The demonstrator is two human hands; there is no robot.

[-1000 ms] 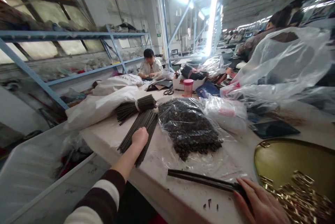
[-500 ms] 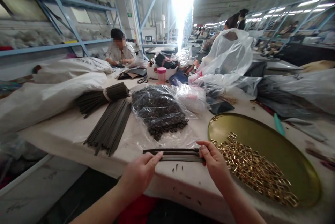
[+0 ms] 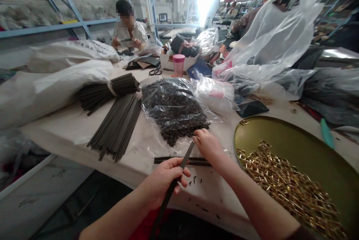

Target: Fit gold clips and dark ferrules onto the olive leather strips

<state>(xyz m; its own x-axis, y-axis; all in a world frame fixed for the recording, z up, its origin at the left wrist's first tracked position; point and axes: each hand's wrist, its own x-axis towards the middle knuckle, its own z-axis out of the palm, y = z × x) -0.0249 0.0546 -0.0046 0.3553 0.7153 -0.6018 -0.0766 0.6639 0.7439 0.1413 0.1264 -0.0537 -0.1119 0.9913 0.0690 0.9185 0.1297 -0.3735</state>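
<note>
My left hand [image 3: 169,180] is closed around a dark strap strip [image 3: 187,154]. The strip slants from below the table edge up toward my right hand [image 3: 209,143]. That hand's fingertips are pinched together at the front edge of a clear bag of small dark loops [image 3: 174,107]. What sits between those fingertips is too small to make out. More dark strips [image 3: 161,160] lie flat on the table behind my left hand. A gold oval tray [image 3: 269,126] at the right bears a heap of gold metal buckles [image 3: 294,191].
A fanned pile of dark strips [image 3: 117,128] and a tied bundle [image 3: 123,84] lie at left beside white sacks [image 3: 67,85]. Behind the bag stand a pink-lidded jar [image 3: 178,66] and scissors [image 3: 155,71]. A co-worker [image 3: 129,30] sits across the table.
Both hands held strips level above the table. Now my left hand holds one strip at a slant, and my right hand has moved up and left to the bag. The view has tilted down.
</note>
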